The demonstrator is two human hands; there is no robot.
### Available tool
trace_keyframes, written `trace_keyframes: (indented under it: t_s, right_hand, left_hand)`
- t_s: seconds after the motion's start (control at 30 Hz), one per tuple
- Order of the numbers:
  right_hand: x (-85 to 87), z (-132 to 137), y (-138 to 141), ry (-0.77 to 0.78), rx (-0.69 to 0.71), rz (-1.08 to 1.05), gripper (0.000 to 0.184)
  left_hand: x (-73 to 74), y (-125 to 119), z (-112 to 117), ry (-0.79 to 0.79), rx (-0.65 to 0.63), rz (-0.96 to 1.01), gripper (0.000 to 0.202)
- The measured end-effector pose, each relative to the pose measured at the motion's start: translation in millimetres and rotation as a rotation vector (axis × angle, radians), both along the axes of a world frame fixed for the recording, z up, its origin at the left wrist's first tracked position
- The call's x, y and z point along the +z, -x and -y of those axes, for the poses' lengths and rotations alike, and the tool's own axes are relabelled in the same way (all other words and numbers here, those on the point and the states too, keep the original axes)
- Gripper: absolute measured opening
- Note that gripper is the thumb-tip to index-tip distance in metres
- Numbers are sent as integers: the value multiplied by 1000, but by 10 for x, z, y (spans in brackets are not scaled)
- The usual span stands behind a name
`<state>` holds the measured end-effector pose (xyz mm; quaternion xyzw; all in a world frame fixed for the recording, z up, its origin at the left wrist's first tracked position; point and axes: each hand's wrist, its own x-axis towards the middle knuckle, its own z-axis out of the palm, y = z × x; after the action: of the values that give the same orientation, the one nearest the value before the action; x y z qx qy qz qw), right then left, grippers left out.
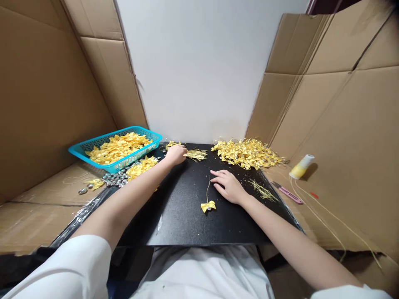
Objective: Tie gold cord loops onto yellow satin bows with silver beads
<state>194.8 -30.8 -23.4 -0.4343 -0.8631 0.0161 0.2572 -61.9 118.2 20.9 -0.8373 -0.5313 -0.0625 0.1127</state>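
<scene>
My left hand (176, 154) reaches to the back of the black table, at the left end of a bundle of yellow cords (197, 155). Its fingers are curled in, and what they grip is hidden. My right hand (230, 187) rests on the tabletop, fingers apart, holding nothing. Just left of those fingertips a thin cord (208, 191) runs down to a small yellow ribbon bow (208, 206) with a silvery piece at its middle. A small cluster of yellow bows (172, 144) lies behind my left hand.
A blue basket (81, 156) holds yellow ribbon pieces, with silvery beads (116, 179) and loose ribbons (141, 167) beside it. At the right are piled finished-looking bows (247, 153), cord scraps (263, 191), a pink cutter (288, 193) and a thread spool (301, 167). Cardboard walls stand on both sides.
</scene>
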Motion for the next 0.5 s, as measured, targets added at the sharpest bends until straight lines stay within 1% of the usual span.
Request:
trace_keyframes:
  t_s: [0.07, 0.13, 0.2, 0.23, 0.27, 0.37, 0.43, 0.5]
  right_hand:
    - [86, -139, 91, 0, -70, 10, 20]
    - [202, -352, 260, 23, -140, 67, 25]
    - [301, -595, 477, 37, -165, 192, 33]
    - [331, -707, 584, 46, -168, 270, 36]
    - [343, -803, 680, 55, -174, 293, 38]
    - [289, -959, 835, 89, -195, 326, 35]
    - [222, -959, 816, 107, -208, 333, 34]
    - [177, -914, 733, 118, -216, 333, 35]
  left_hand:
    - [-14, -5, -16, 9, -138, 2, 28]
    - [-55, -2, -27, 15, -209, 3, 30]
    - [-119, 15, -34, 7, -203, 9, 36]
    - [-156, 28, -36, 2, -182, 12, 38]
    - [-194, 42, -37, 4, -160, 12, 40]
    - [-286, 71, -43, 33, -115, 5, 42]
    - [-320, 72, -49, 58, -106, 0, 43]
    - [-333, 63, -54, 77, -100, 1, 44]
